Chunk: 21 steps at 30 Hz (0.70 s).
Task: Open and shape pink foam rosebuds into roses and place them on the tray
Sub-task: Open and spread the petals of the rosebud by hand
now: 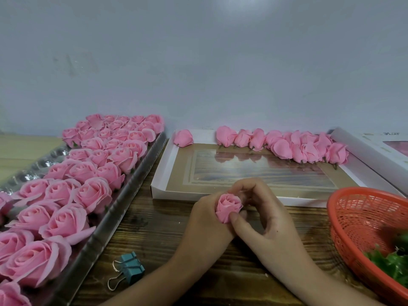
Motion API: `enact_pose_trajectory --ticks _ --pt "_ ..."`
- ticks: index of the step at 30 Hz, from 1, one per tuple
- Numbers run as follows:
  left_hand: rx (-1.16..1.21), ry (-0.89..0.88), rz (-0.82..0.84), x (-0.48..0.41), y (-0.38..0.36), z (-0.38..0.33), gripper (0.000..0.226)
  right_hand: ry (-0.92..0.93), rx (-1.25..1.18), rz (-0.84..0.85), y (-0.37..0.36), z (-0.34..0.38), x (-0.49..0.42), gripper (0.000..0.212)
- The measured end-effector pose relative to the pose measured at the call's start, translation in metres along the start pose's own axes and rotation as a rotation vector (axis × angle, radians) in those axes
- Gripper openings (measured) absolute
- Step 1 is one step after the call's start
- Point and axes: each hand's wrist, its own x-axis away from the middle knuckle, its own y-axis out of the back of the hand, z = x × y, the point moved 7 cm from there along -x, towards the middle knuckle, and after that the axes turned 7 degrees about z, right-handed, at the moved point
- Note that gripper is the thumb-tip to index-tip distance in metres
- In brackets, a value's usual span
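Left hand [204, 219] and right hand [268, 224], each continuous with a bare forearm that runs to the lower frame edge. A small dark mole marks the right hand below the knuckles.

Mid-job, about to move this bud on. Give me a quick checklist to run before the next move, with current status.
1. Rosebud gripped by left hand and right hand: ok.
2. Petals opened like the roses on the tray: not ok, bud looks tight.
3. Free place on tray: ok, empty cells at its far left.
4. Way to tray: ok, binder clip lies on the near side.
5. Bud's base: cannot tell, hidden in the hands.
6. Spare buds in box: ok.
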Motion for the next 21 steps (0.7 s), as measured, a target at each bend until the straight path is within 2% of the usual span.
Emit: enact_pose_trajectory --ticks 3,6,8,12,18,21 --pt "0.001 -0.002 -0.07 0.001 0.004 0.005 0.022 -0.007 0.053 0.008 -0.001 -0.003 0.0 0.023" --pt "-0.065 -0.028 -0.024 -0.002 -0.001 0.002 0.037 -0.039 0.022 0.002 0.0 -0.008 0.0 0.029" --pt "-0.097 -0.04 -0.008 -0.003 -0.002 0.0 0.046 -0.019 0.044 0.009 0.0 -0.007 -0.001 0.024" --pt "-0.084 -0.045 -0.024 0.001 0.0 -0.004 0.025 0.019 0.043 0.012 0.001 -0.004 -0.003 0.014" --pt "0.037 -0.042 0.055 0.003 -0.001 -0.015 0.038 0.023 -0.071 0.016 0.003 -0.005 -0.005 0.009" --pt "0.046 -0.059 0.084 0.003 -0.003 -0.016 0.03 0.026 -0.065 0.016 0.003 -0.005 -0.005 0.008"
